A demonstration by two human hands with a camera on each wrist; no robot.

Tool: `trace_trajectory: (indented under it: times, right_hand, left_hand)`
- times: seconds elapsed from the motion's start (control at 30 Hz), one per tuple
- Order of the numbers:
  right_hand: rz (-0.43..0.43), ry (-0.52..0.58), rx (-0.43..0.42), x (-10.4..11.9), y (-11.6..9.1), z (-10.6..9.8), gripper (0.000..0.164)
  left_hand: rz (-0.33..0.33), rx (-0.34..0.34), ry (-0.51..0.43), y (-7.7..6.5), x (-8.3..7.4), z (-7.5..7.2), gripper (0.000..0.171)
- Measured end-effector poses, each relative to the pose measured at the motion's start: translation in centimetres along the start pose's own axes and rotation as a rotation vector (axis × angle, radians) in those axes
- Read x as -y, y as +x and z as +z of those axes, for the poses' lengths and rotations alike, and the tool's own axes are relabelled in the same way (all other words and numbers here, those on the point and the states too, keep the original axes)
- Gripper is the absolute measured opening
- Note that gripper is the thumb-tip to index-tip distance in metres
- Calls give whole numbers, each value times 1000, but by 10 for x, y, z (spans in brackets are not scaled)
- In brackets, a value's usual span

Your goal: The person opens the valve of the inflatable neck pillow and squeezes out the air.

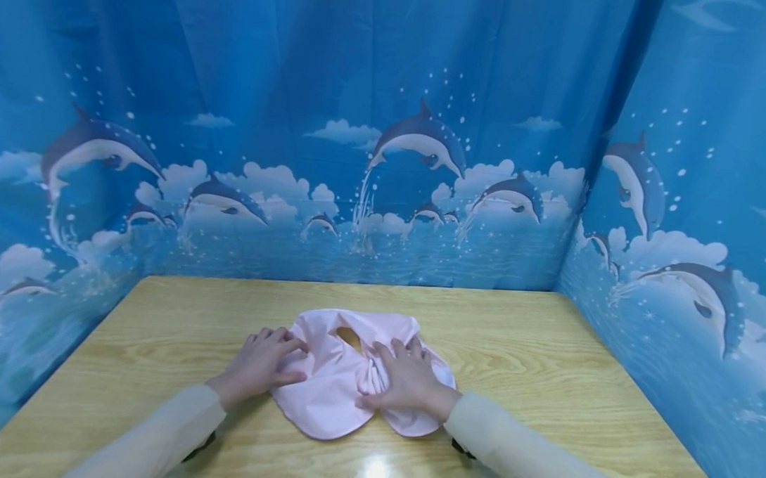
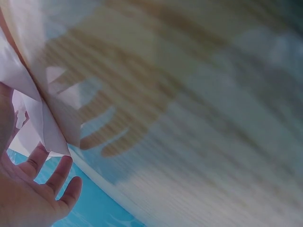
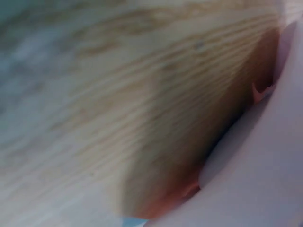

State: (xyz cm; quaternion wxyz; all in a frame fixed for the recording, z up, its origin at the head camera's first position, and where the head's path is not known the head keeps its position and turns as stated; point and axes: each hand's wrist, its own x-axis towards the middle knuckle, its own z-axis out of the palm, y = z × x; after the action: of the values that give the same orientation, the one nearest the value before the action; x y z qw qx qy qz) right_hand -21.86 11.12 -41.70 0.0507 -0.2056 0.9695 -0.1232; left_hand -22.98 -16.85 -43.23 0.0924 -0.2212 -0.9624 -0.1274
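A pale pink cloth point(image 1: 333, 406), shaped like a bib with rounded lobes and an opening near its top, lies wrinkled on the wooden table. My left hand point(image 1: 261, 361) touches its left side, thumb and fingers apart. In the left wrist view, the left hand's fingers point(image 2: 59, 175) are loosely bent at the cloth's edge point(image 2: 47, 123). My right hand point(image 1: 410, 380) rests spread over the right part, where folds bunch between thumb and forefinger. Pink fabric point(image 3: 255, 165) fills the right side of the right wrist view and hides that hand's fingers.
The light wooden table point(image 1: 512, 342) extends around the cloth. Blue curtains point(image 1: 267, 122) printed with dolphins and clouds hang behind it and along both sides. Light glares off the table near its front.
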Motion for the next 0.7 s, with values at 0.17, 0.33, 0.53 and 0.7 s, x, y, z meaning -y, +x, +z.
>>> trace_trajectory:
  times: [0.17, 0.33, 0.53, 0.7]
  right_hand:
    - [-4, 3, 8, -2, 0, 0, 99]
    - [-51, -19, 11, -5, 2, -1, 94]
    - [-106, -76, -11, -4, 2, 1, 88]
    - [-135, -95, -50, -3, 1, 2, 85]
  left_hand:
    - [-3, 10, -5, 0, 0, -1, 37]
    - [-13, 26, -14, 1, 0, -1, 38]
    - [-11, 25, -25, 0, 0, -1, 39]
    - [-7, 17, -26, 0, 1, 0, 39]
